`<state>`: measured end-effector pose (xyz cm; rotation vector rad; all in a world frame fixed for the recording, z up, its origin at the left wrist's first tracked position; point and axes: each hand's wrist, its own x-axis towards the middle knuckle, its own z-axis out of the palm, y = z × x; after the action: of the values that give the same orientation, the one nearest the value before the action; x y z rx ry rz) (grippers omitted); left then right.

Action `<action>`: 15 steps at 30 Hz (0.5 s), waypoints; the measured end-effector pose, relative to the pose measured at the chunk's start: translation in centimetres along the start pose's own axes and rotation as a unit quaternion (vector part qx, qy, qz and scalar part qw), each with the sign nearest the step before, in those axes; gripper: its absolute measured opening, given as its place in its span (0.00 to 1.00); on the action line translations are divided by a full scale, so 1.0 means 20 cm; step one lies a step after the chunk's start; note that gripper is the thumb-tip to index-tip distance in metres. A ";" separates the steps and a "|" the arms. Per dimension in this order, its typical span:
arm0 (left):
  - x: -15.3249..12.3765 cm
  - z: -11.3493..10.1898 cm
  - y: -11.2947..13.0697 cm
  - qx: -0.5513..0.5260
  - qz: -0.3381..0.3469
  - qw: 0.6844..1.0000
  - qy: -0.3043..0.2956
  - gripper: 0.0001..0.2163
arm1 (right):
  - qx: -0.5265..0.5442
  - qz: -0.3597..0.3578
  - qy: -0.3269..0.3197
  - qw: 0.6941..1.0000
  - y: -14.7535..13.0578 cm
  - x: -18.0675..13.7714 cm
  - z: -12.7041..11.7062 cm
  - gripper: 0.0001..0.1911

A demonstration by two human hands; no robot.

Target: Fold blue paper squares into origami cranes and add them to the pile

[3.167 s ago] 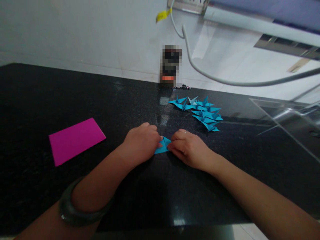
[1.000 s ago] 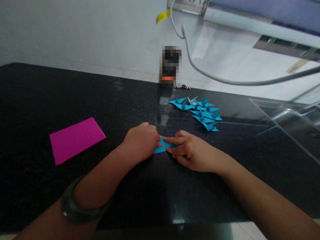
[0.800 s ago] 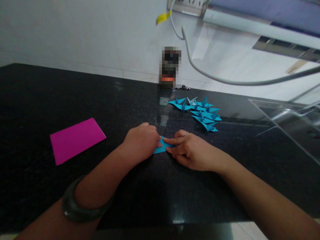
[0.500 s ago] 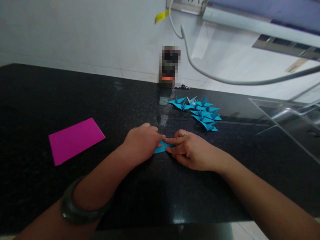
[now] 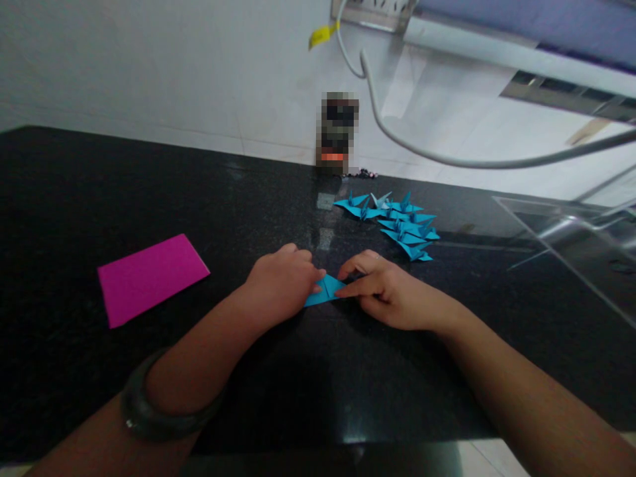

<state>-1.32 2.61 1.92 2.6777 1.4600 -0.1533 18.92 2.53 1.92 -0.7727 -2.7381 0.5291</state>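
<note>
A folded piece of blue origami paper (image 5: 325, 291) lies on the black countertop, a crease running across its visible face. My left hand (image 5: 285, 281) presses down on its left part, fingers curled, covering that side. At the paper's right corner, my right hand (image 5: 385, 288) has thumb and fingertips brought together on the edge. Beyond the hands stands a cluster of several folded blue paper cranes (image 5: 405, 228), with one paler crane (image 5: 381, 200) at the back.
To the left lies a flat magenta rectangle of paper (image 5: 154, 278). A pixelated object (image 5: 336, 132) stands against the wall, a small beaded string (image 5: 365, 173) beside it. A grey cable (image 5: 447, 161) droops at upper right, above a clear-edged panel (image 5: 561, 252) on the countertop (image 5: 238, 199).
My right hand has slid a little to the right, from the paper's middle to its right corner, uncovering more of the blue face. My left hand stays in place.
</note>
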 end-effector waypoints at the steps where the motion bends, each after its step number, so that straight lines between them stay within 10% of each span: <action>1: 0.00 0.00 0.00 0.001 0.000 1.000 0.000 0.14 | 0.026 0.010 0.021 0.999 0.01 0.01 0.01 0.17; 8: 0.01 0.02 -0.02 0.012 0.015 1.000 0.013 0.12 | 0.122 0.212 0.117 0.963 0.05 0.08 0.11 0.07; 15: 0.00 0.01 0.00 0.007 0.001 1.000 0.008 0.15 | 0.147 0.229 0.101 0.957 0.05 0.08 0.14 0.03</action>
<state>-1.35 2.63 1.73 2.6974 1.4670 -0.1424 17.12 3.54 -0.73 -1.3037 -2.2194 0.8716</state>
